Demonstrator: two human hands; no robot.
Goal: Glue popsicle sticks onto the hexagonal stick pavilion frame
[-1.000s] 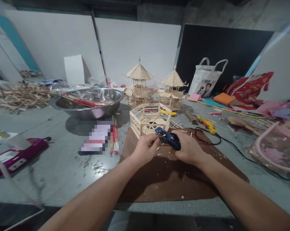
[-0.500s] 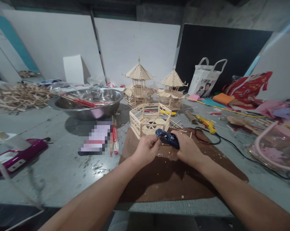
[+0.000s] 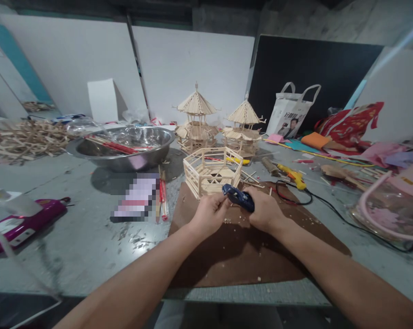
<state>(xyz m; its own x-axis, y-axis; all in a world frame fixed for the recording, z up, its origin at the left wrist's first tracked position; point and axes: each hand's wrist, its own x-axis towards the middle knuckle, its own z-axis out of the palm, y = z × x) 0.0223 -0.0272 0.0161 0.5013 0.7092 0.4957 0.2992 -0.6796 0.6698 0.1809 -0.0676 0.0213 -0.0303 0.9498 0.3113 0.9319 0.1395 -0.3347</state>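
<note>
My right hand (image 3: pixel 266 211) is wrapped round a dark blue hand tool (image 3: pixel 240 198) whose exact kind I cannot make out. The tool's head points left and meets the fingers of my left hand (image 3: pixel 211 212). That hand is closed in a pinch; whatever lies between its fingertips is too small or hidden. Just beyond both hands stands a six-sided fence-like frame of thin wooden sticks (image 3: pixel 200 180). Under them lies a brown board (image 3: pixel 247 256) sprinkled with small pale wood bits.
Behind the frame stand two stick pagodas (image 3: pixel 197 107). A steel basin (image 3: pixel 124 157), a blurred phone (image 3: pixel 134 201) and a purple power strip (image 3: pixel 38 214) lie left. Right are a yellow glue gun (image 3: pixel 295 177) with a black cord and a pink-handled clear bag (image 3: pixel 384 212).
The dark blue tool has tilted slightly in my right hand. Both hands stay in nearly the same place, and the camera view has shifted a little.
</note>
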